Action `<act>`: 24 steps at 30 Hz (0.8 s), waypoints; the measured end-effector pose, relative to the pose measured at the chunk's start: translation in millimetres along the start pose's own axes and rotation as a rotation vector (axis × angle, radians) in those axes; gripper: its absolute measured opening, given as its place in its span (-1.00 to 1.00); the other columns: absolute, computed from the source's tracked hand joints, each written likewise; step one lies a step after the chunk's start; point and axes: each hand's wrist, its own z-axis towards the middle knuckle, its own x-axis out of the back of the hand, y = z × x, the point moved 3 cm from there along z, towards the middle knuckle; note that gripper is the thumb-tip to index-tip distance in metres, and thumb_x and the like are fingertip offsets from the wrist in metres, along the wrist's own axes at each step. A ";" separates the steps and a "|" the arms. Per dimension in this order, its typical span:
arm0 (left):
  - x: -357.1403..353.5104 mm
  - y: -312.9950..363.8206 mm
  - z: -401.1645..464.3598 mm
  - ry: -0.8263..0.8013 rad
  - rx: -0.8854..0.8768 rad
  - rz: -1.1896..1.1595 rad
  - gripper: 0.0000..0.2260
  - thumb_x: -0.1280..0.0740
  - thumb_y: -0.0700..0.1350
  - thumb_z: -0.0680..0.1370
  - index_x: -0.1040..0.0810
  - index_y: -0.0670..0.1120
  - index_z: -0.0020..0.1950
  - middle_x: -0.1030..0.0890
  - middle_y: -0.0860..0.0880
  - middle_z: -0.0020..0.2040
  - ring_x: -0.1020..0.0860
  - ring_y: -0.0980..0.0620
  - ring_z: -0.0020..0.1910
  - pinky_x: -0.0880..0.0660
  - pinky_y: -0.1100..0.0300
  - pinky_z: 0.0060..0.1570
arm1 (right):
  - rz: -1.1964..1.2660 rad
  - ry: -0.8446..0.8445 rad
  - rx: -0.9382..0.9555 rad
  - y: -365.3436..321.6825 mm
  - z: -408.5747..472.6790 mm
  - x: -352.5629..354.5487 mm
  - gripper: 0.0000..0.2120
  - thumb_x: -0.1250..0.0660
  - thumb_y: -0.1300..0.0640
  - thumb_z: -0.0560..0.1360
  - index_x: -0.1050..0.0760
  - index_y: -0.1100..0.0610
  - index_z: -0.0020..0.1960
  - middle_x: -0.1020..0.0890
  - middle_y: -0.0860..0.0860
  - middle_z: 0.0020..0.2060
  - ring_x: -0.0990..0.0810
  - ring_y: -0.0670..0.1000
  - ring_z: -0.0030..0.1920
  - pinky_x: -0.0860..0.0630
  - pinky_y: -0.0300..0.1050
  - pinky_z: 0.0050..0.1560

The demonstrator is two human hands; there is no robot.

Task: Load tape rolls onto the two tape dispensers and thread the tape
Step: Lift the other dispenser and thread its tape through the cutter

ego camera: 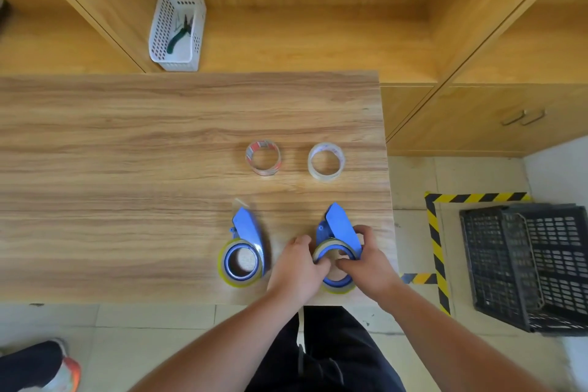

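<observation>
Both hands grip right dispenser near table edge.

Two blue dispensers carry rolls; two clear rolls lie beyond.

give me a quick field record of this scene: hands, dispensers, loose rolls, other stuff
left hand: on the roll of the right dispenser, fingers at its left rim
right hand: gripping the same dispenser from its right side
right dispenser: blue, roll seated, being worked on
left dispenser: blue, yellowish roll seated, untouched, lying flat
loose rolls: red-printed tape roll and clear tape roll, side by side, farther back on the table
white basket: on shelf, holds pliers
black crate: on the floor at right
</observation>
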 end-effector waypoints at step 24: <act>94.2 51.6 -78.8 0.015 -0.199 -0.576 -0.61 -0.46 0.30 0.42 -0.47 0.18 0.12 -0.56 0.10 0.05 -0.64 0.13 -0.11 -0.65 0.13 0.02 | 0.740 -0.169 0.099 -73.8 -49.8 32.1 -0.75 -0.35 0.36 0.32 -0.52 0.28 0.00 -0.50 0.23 -0.18 -0.45 0.13 -0.30 -0.47 -0.05 -0.26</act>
